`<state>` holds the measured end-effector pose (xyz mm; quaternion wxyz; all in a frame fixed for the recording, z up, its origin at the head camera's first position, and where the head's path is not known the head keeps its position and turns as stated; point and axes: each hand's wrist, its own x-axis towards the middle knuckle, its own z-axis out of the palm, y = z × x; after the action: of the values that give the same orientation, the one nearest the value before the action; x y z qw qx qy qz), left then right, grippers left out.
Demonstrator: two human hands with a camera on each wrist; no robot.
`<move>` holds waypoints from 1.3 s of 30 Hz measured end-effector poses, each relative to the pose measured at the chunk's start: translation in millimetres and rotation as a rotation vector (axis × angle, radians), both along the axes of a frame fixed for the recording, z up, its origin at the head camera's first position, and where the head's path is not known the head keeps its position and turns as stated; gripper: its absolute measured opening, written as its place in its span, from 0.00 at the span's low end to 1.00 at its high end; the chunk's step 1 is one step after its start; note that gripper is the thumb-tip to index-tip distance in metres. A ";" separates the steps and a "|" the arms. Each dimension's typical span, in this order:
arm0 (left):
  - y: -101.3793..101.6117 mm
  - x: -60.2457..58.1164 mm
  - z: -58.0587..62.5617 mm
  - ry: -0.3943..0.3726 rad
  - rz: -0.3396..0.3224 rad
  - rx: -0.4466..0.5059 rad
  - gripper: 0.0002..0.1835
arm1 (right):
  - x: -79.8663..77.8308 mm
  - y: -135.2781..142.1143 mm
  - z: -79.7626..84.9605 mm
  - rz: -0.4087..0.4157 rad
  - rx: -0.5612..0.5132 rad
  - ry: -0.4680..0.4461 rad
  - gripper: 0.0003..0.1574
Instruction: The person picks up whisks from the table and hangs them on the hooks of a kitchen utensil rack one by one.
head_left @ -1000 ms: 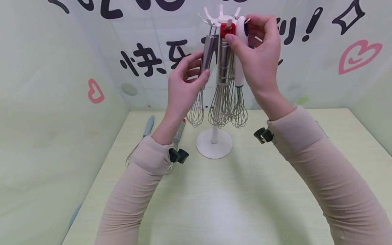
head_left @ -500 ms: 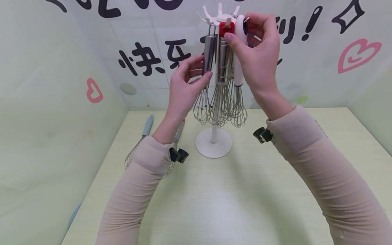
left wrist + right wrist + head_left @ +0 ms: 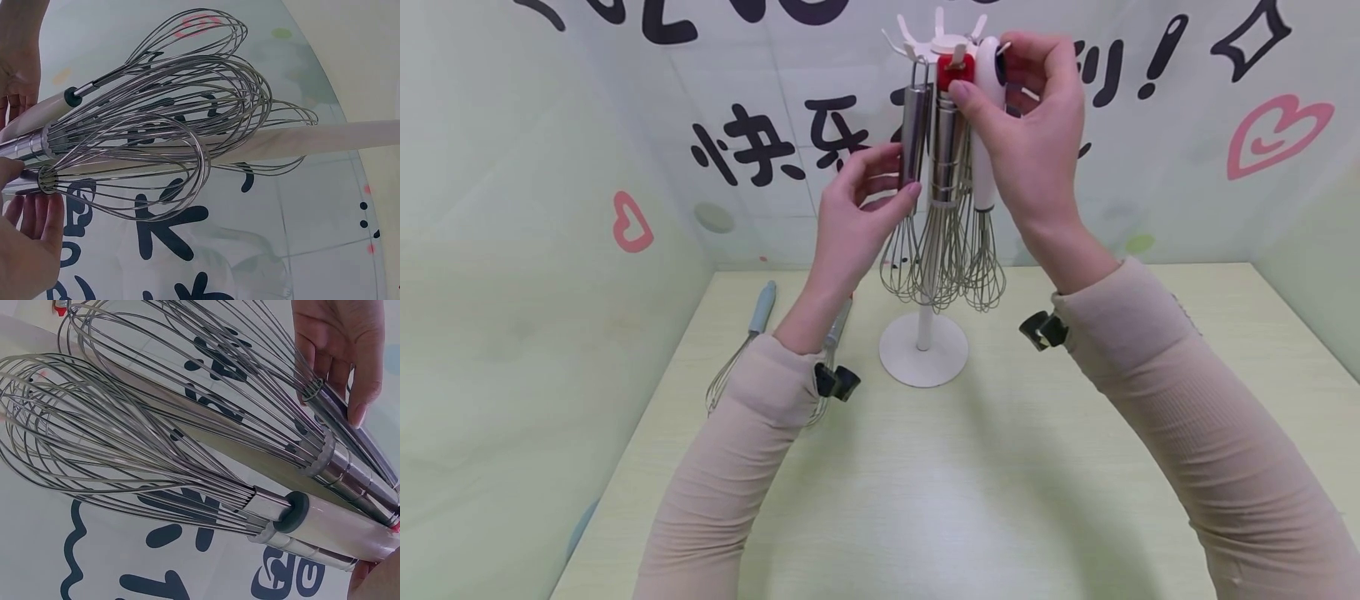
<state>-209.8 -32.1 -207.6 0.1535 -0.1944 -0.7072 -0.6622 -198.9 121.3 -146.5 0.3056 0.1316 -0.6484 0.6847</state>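
Note:
In the head view a white rack (image 3: pixel 924 360) with a round base and a ring of hooks holds several hanging whisks. My left hand (image 3: pixel 853 217) holds the handle of a steel whisk (image 3: pixel 913 125) between thumb and fingers; its wire loop hangs at the hooks' left side. My right hand (image 3: pixel 1041 137) is at the top right, fingers curled behind a white-handled whisk (image 3: pixel 983 171) and thumb against the red end of a steel-handled whisk (image 3: pixel 946 150). Their wire heads overlap in the left wrist view. Another steel-handled whisk (image 3: pixel 312 551) hangs behind the white one in the right wrist view.
A blue-handled whisk (image 3: pixel 763 310) lies on the table (image 3: pixel 985 517) at the left. Beside it another whisk (image 3: pixel 837 325) is partly hidden by my left forearm. A printed cloth backdrop (image 3: pixel 760 225) stands close behind the rack.
The steel whisk in my left hand has swung right, from tilted to nearly upright, closer to the other whisks. My left hand has moved slightly right and down. The right hand keeps its place.

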 end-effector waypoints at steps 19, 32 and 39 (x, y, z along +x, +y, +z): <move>-27.4 -9.8 -15.8 -0.042 0.129 -0.035 0.18 | 4.5 -1.6 1.8 0.007 -0.017 -0.004 0.26; -53.0 -28.7 -47.3 -0.121 0.212 -0.093 0.20 | 5.8 -3.0 3.5 0.009 -0.016 -0.009 0.26; -61.4 -35.9 -68.3 -0.239 0.231 -0.160 0.21 | 5.8 -2.6 3.0 0.009 -0.021 -0.008 0.25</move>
<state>-245.7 -93.5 -275.9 0.1275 -0.0434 -0.7884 -0.6002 -193.1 118.7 -143.4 0.3012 0.1287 -0.6417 0.6935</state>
